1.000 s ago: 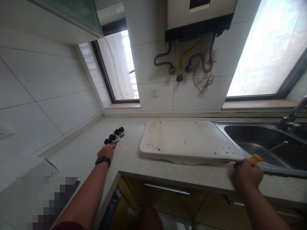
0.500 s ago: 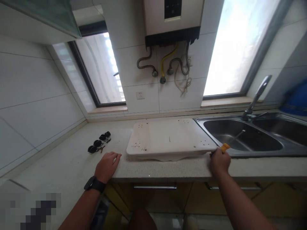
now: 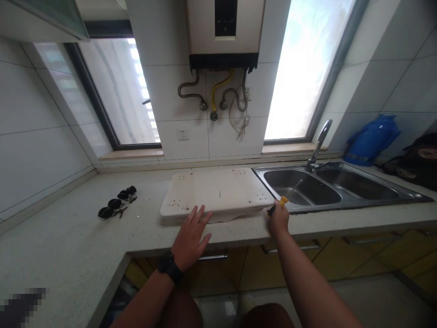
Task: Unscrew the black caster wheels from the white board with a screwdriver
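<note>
A white rounded board (image 3: 221,189) lies flat on the counter, with small holes grouped near its corners and a wavy-edged part below its front side. My left hand (image 3: 191,234), a black watch on its wrist, is open with fingers spread at the board's front edge; whether it touches is unclear. My right hand (image 3: 279,221) is closed around a screwdriver (image 3: 283,200) with a yellow and black handle, beside the board's front right corner. The screwdriver's thin shaft points over the sink. To the left lie several black caster wheels (image 3: 106,212) and small screws (image 3: 131,199).
A steel double sink (image 3: 307,207) with a tall faucet (image 3: 319,143) adjoins the board's right side. Farther right stand a blue thermos flask (image 3: 372,139) and a dark bag (image 3: 418,159). The counter's front edge (image 3: 218,241) runs above yellow cabinets. A water heater (image 3: 223,32) hangs on the wall.
My left hand has moved right from the counter to the board's front edge, its fingers spreading. My right hand still holds the screwdriver by the corner. The view has turned right.
</note>
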{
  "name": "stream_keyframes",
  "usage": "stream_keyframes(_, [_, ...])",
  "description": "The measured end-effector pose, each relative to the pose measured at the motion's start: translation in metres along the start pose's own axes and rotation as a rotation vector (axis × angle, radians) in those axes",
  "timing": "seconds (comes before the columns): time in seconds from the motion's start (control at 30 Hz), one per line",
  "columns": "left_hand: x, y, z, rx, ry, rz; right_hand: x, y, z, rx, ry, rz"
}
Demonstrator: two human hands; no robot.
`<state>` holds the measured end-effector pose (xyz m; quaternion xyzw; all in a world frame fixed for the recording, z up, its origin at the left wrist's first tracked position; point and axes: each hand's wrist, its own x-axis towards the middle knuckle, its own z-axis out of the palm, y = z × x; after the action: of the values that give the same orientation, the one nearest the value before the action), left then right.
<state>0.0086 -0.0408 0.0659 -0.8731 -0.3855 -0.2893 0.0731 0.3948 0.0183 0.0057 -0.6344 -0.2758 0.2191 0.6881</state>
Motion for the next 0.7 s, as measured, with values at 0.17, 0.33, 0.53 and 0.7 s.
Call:
stream_keyframes(0.17, [0.021,0.029,0.030,-0.031,-0.014,0.074,-0.018,-0.020,-0.006,0.097,-0.099,0.015])
stream_keyframes(0.33, [0.036,0.031,0.049,0.020,0.009,0.032,-0.030,-0.033,-0.013,0.141,-0.157,0.072])
stream_keyframes(0.53, [0.025,0.021,0.053,0.041,0.127,-0.071,-0.053,-0.034,-0.027,0.116,-0.257,0.093])
stream_keyframes(0.7, [0.011,0.006,0.048,0.046,0.193,-0.115,-0.091,-0.046,-0.039,0.044,-0.357,0.138])
